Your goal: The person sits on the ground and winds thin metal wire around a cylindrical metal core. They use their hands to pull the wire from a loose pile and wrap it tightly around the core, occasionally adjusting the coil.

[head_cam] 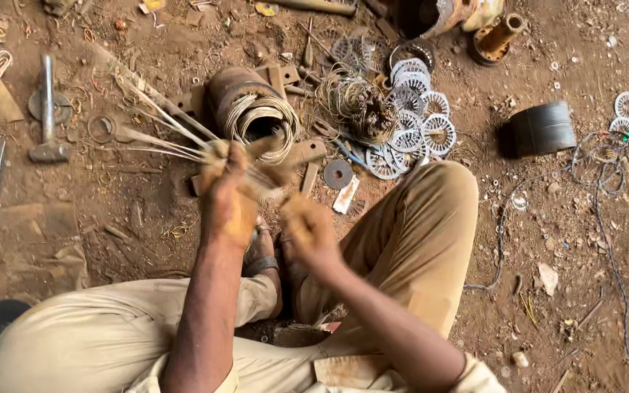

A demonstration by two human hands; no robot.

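Bare dirt floor (147, 211) under you, brown and littered with wire scraps; you sit low on it, knees spread in tan trousers (416, 225), with a sandalled foot (260, 255) between them. Nearest in, your right hand (307, 229) is clenched into a fist, thumb side up, and it seems to pinch the near end of the strands, though blur hides what lies inside the fist. Just beyond, your left hand (227, 200) is closed around a bundle of pale wire strands (165, 131), which fan out up and to the left from the fist, well above the ground. Judged from this, you are mid-pull: drawing or straightening the strands between both hands. The next move likely calls for a firm hold in the left while the right keeps the strands from slipping or tangling. Past your hands lies a rusty motor stator (245, 105) on its side, a loop of copper winding hanging from its open mouth, with a tangled copper coil (354, 105) and a spill of slotted steel laminations (416, 120) beside it. Farther left rests a hammer (47, 109); far right, a dark cylinder (544, 127). Both hands are motion-blurred, fingers indistinct; your forearms are cut off by the bottom edge.
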